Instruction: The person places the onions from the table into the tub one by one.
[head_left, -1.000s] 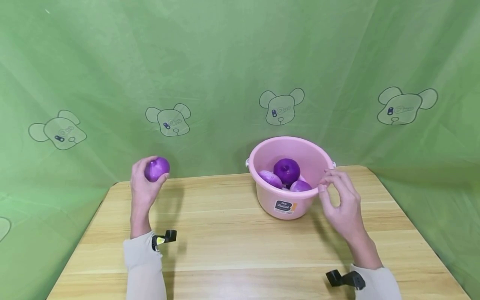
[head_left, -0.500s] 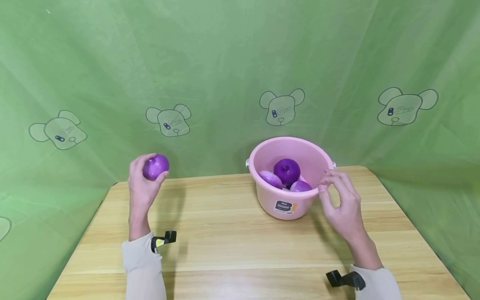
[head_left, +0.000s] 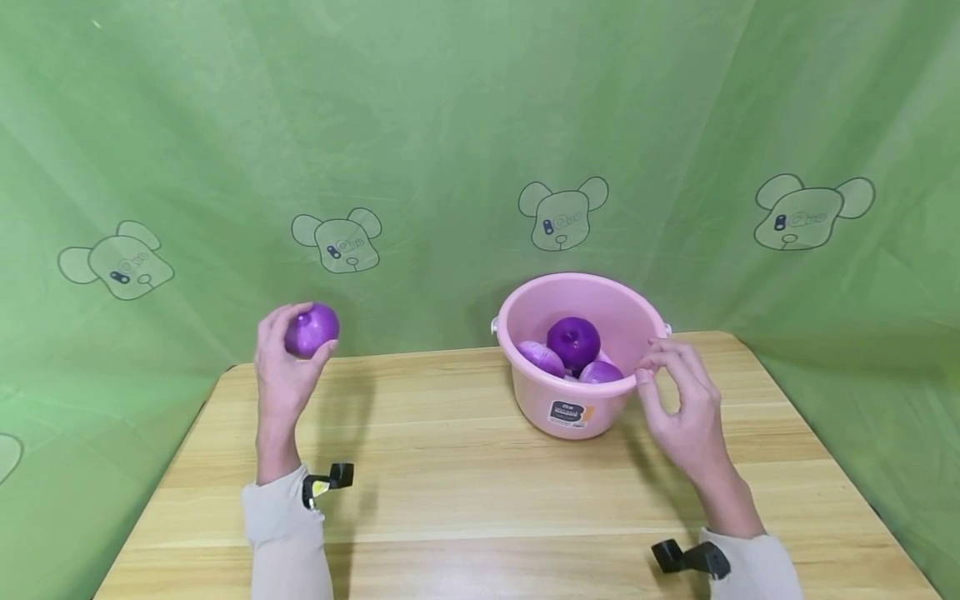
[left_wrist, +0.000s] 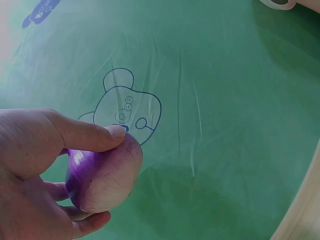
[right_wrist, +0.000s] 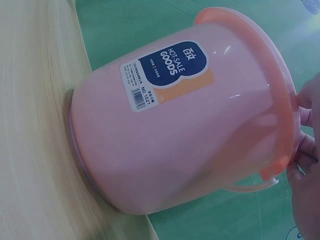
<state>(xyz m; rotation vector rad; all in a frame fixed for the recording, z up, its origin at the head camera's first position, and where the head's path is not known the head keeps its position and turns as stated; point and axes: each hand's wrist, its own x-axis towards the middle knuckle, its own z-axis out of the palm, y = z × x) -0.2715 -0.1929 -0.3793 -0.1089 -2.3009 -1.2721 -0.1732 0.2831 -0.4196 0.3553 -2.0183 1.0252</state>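
In the head view my left hand (head_left: 281, 375) holds a purple onion (head_left: 317, 327) up over the far left of the table, thumb on one side and fingers curled round the other. The left wrist view shows the onion's paler side (left_wrist: 112, 177) beyond the thumb. My right hand (head_left: 688, 412) pinches the near right rim of a pink bucket (head_left: 534, 400), which stands upright. Inside the bucket lie a dark purple onion (head_left: 573, 340) and lighter ones (head_left: 542, 358). From the right wrist, the fingers (right_wrist: 305, 145) are seen at the rim, with a printed label (right_wrist: 172, 70) on the bucket's side.
Both hands are over a light wooden table (head_left: 435, 500). A green curtain (head_left: 450, 125) with printed bear heads hangs round its back and sides. On the bucket's side hangs a white handle (right_wrist: 252, 187).
My left hand has risen slightly and shifted a little left with the onion. The right hand and the bucket have stayed in place.
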